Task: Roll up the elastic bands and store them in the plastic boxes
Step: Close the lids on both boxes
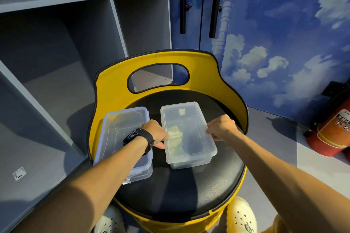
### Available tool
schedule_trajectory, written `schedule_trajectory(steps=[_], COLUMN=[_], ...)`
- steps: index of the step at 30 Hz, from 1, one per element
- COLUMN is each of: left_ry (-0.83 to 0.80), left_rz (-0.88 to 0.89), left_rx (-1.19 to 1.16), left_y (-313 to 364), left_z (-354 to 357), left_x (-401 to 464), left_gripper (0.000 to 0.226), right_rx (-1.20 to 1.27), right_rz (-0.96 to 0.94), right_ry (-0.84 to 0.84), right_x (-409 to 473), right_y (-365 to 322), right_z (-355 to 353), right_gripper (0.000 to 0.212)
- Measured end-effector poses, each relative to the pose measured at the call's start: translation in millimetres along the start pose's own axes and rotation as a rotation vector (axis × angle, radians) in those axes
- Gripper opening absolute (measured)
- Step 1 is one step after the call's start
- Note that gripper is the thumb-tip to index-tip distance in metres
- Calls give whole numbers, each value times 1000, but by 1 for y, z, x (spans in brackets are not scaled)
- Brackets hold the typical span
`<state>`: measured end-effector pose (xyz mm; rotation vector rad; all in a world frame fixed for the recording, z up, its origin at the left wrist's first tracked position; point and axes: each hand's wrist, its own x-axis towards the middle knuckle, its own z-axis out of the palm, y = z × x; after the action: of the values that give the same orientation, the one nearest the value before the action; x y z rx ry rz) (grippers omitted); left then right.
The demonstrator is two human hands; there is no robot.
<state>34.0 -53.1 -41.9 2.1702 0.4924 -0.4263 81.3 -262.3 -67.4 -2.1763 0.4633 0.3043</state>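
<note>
My left hand (156, 132) and right hand (221, 127) gripped the long sides of the lidded clear box (187, 134) at frame centre, fingers curled on its rim. Yellowish elastic bands (175, 135) lay inside. A second box (123, 138) with a blue-edged lid sat just left, both on the black seat (180, 191) of the yellow chair.
</note>
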Motion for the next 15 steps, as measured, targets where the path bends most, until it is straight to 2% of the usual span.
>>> schedule_trajectory(steps=[6, 12, 15], left_ry=[-105, -29, -18], left_rz=[-59, -21, -13], left_rx=[-26, -125, -178], left_y=[2, 19, 28], left_z=[-13, -21, -23], left_x=[17, 41, 53], left_gripper=[26, 28, 41], right_rx=[73, 201, 214], right_rz=[10, -38, -64], right_ry=[-102, -104, -83], right_x=[3, 27, 45], right_y=[-7, -20, -32], right_z=[-9, -10, -5], right_gripper=[16, 18, 27])
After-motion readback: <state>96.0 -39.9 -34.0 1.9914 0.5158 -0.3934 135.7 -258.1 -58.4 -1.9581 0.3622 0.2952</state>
